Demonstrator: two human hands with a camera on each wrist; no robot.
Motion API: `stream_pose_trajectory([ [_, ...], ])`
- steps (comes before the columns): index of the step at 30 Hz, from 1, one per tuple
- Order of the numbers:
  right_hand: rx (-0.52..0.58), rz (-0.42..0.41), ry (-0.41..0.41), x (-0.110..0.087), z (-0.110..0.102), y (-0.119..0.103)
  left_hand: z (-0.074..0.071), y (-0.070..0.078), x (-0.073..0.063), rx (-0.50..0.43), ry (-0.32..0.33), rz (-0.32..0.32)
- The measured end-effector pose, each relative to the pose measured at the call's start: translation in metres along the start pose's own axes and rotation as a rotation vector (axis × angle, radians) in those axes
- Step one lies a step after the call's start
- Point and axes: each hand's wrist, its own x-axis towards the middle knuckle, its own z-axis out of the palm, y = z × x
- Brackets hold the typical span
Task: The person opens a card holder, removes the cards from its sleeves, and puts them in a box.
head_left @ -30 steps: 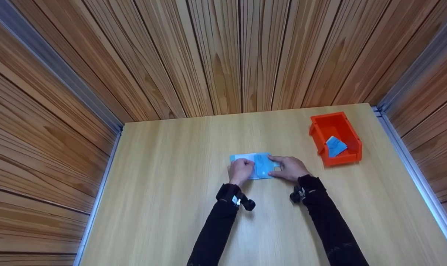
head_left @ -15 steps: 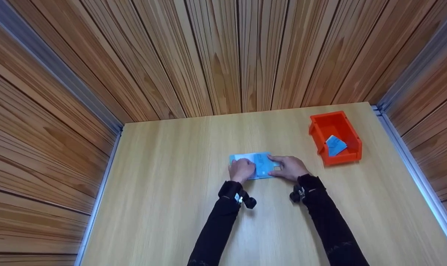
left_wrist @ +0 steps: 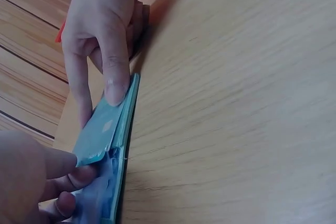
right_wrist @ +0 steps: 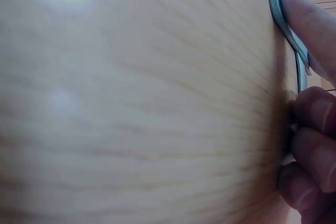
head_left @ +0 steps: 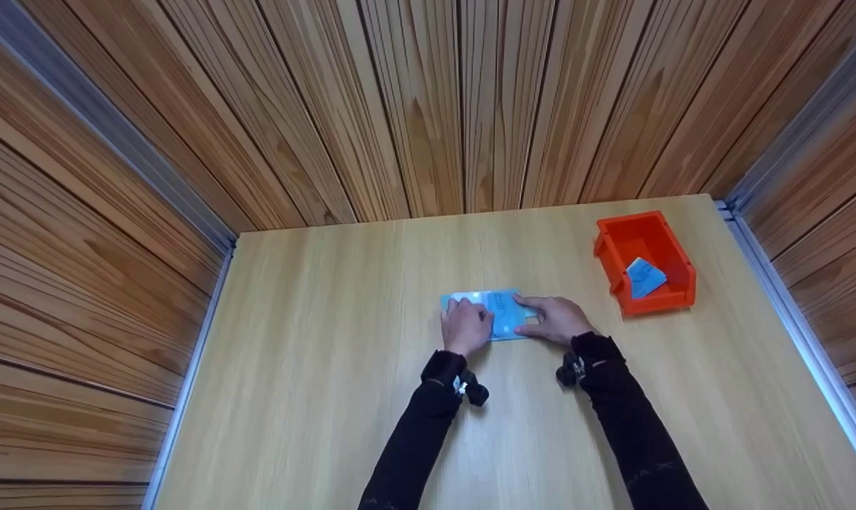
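Observation:
A blue card holder (head_left: 502,316) lies opened out on the table at the middle of the head view. On its right half is a light blue bank card (left_wrist: 100,135) with a small chip, its inner end raised off the holder in the left wrist view. My left hand (head_left: 464,327) is over the left half, fingers bent, pinching the card's raised end. My right hand (head_left: 556,321) grips the right half across its near and far edges; the thumb (left_wrist: 115,90) lies on top. The right wrist view shows that thumb and curled fingers beside the holder's edge.
An orange bin (head_left: 643,263) stands at the table's right rear, with blue card-like pieces (head_left: 645,277) inside. Wood-panelled walls (head_left: 428,106) and metal rails (head_left: 799,340) bound the pale wooden table (head_left: 314,340).
My left hand has shifted slightly right along the holder, and its fingers reach further over the left half. The right hand has stayed nearly still.

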Motion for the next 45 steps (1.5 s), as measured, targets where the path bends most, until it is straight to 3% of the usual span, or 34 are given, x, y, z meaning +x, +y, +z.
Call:
stream_pose_trajectory([
  [5,0.006,0.003,-0.008,0.001,0.0,0.0,0.004,0.0,-0.002,-0.038,0.02,-0.018],
  [20,0.01,-0.027,-0.019,0.003,0.007,-0.005,0.01,-0.01,-0.008,-0.029,0.033,-0.04],
  [29,-0.001,-0.03,-0.009,0.003,0.004,-0.001,-0.002,-0.02,-0.01,-0.06,0.061,-0.028],
  [45,0.007,0.004,-0.004,-0.001,0.001,0.001,-0.027,-0.045,-0.012,-0.176,0.031,-0.098],
])
